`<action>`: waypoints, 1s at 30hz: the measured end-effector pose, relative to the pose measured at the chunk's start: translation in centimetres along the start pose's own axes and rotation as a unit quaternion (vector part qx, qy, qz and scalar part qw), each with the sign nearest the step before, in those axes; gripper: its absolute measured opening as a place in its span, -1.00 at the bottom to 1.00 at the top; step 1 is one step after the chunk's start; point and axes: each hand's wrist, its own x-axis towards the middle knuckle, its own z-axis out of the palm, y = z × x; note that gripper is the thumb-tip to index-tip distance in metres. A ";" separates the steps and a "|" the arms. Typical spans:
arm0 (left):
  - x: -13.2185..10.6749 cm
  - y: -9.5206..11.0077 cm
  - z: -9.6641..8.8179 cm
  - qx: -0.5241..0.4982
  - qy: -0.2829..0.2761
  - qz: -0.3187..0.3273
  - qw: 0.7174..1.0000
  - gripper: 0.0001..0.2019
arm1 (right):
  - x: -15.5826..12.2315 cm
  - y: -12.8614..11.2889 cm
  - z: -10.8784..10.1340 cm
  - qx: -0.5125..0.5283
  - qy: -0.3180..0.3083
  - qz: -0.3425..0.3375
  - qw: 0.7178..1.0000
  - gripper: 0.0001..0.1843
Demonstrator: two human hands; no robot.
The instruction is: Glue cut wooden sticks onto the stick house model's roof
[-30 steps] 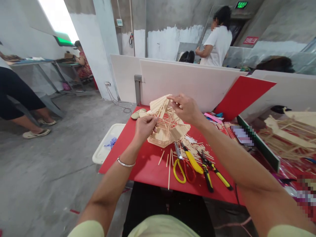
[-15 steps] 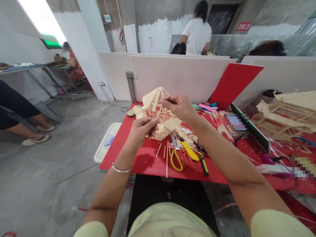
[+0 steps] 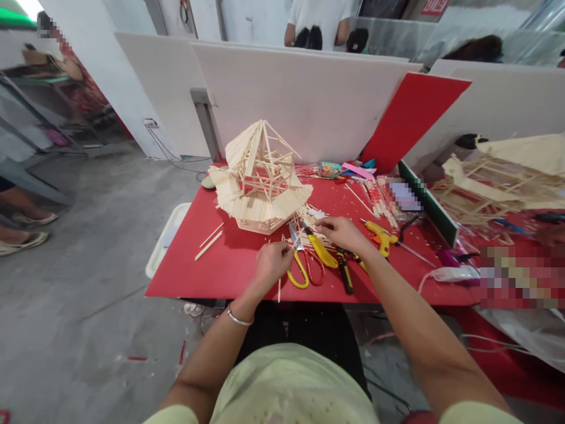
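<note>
A pavilion model of pale wooden sticks [image 3: 265, 206] stands on the red tabletop [image 3: 185, 274], part of its upper roof an open frame. My left hand [image 3: 274, 260] is just in front of it, thumb and fingers pinched on a thin wooden stick [image 3: 299, 238] beside the scissors [image 3: 306, 268]. Over the pile of loose sticks [image 3: 324, 240], my right hand [image 3: 343, 232] has its fingertips together. What they hold, if anything, is too small to make out. A yellow utility knife [image 3: 321, 249] lies between the hands.
Black-and-yellow pliers [image 3: 345, 273] and a yellow glue gun [image 3: 380, 234] lie right of the knife. Another stick model [image 3: 481, 188] stands beyond a green-edged board [image 3: 430, 206]. White panels [image 3: 300, 100] rise behind the table. A person in white [image 3: 318, 23] is behind them.
Both hands have come down from the model's roof toward the tools and loose sticks. The model now stands free of my hands. The view has tilted down, and the glue gun is now visible.
</note>
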 end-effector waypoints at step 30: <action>0.7 -3.5 0.8 -0.027 0.078 -0.047 0.995 -0.71 | 4.6 0.5 1.1 -0.191 -0.002 0.007 0.982 -0.78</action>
